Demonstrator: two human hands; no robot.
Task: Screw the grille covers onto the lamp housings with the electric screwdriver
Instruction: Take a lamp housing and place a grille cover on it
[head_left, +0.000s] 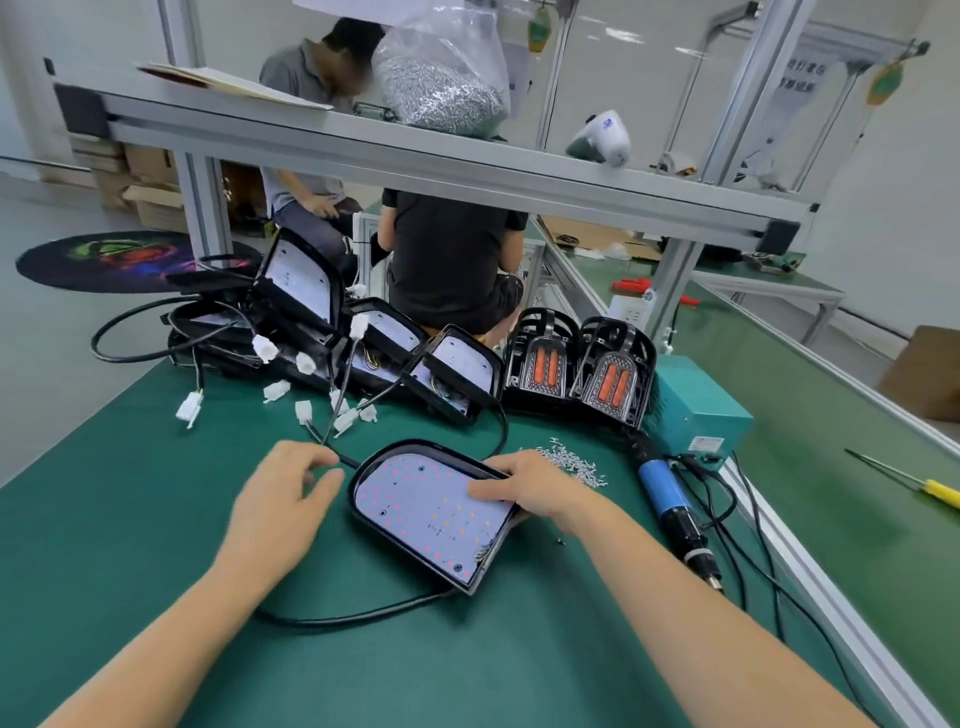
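While the head view looks down on a green tabletop (467, 665), one open lamp housing (431, 512) lies at its centre, its pale LED board facing up with no grille cover on it. This housing serves as the landmark.

The right hand (530, 486) rests on the housing's right edge, thumb flat on the board and fingers curled around the rim, holding it. The left hand (285, 499) hovers just left of the housing with fingers loosely bent, holding nothing. A black cable (358, 613) trails from the housing's near corner.

Just right of the housing lies a small heap of loose screws (571, 460). Further right, the electric screwdriver (675, 512) with its blue body lies on the tabletop, untouched, beside a teal power box (698, 410).

Behind the housing, two grille covers (576, 364) with orange lenses stand upright. Behind and to the left, several more open housings (363, 338) lean in a row, white connectors (306, 384) dangling.

Judging by this, no housing in view carries a screwed-on cover yet. For the centre housing, fetching a cover, seating it and driving the screws all appear to lie ahead, with the stacked housings to follow.
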